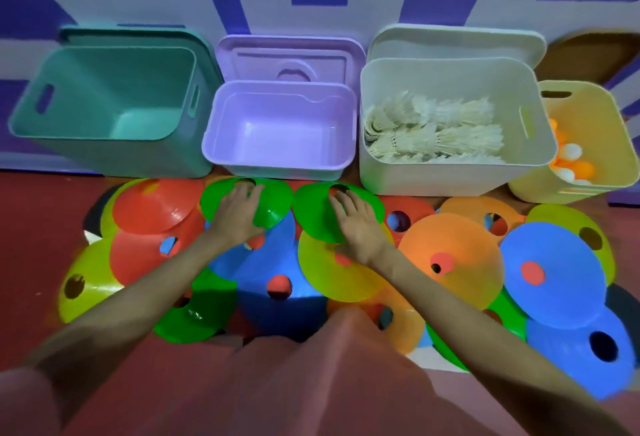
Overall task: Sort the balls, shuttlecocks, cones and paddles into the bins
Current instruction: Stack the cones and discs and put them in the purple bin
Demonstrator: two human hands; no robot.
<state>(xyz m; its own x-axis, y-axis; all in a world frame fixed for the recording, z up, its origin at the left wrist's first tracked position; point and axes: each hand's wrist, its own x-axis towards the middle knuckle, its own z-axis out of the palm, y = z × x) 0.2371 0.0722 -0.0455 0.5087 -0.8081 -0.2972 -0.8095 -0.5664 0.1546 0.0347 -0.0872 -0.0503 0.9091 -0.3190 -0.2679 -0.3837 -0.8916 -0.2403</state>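
On red floor (41, 227), scattered cones (450, 255)

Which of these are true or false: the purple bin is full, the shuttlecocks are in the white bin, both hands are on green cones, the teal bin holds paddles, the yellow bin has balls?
1. The purple bin is full. False: it is empty.
2. Shuttlecocks lie in the white bin. True.
3. The left hand and right hand each rest on a green cone. True.
4. The teal bin holds paddles. False: it is empty.
5. The yellow bin has balls. True.
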